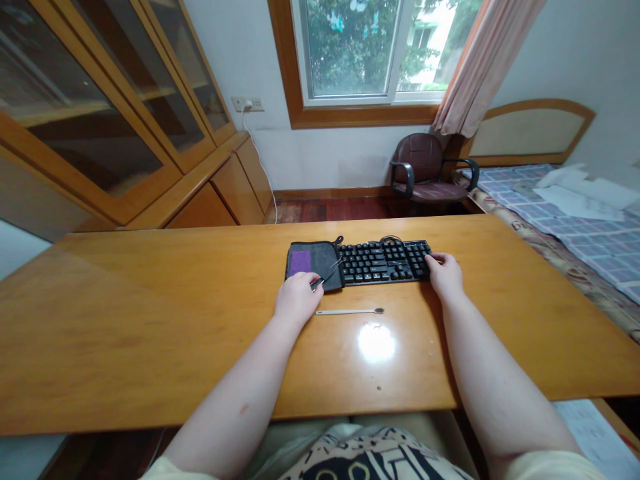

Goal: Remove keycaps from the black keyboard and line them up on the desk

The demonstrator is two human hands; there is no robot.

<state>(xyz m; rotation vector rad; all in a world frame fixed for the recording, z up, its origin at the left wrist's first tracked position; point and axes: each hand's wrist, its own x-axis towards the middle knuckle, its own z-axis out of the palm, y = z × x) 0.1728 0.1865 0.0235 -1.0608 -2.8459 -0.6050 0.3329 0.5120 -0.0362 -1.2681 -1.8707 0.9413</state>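
Apparently, the work on the keyboard (385, 261) is only at its beginning, as I judge it. All keys sit in their rows as far as I can see, and I see no loose key on the surface (150, 320). Only little is prepared. A grey pouch (314, 263) with a purple patch (301, 261) lies unfolded at 9 o'clock of the keyboard, touching its left end. A long slim tool (350, 311) lies alone on the surface at 6 o'clock of the keyboard, near it but apart, with no hand on it. The keyboard itself lies at 12 o'clock from the person, parallel to the far edge of the surface.

The left hand (297, 300) is at the near edge of the pouch, with the fingers curled in and pinching a thin metal tool (327, 274) (its exact kind is too small to tell). The tip of this tool points toward 1 o'clock, over the pouch and close to the left end of the keyboard; whether it touches a key I cannot tell. The right hand (445, 275) lies at 3 o'clock of the keyboard, with the fingers loosely bent against its right end. It touches the keyboard, but I cannot tell if it grips it or only rests there.
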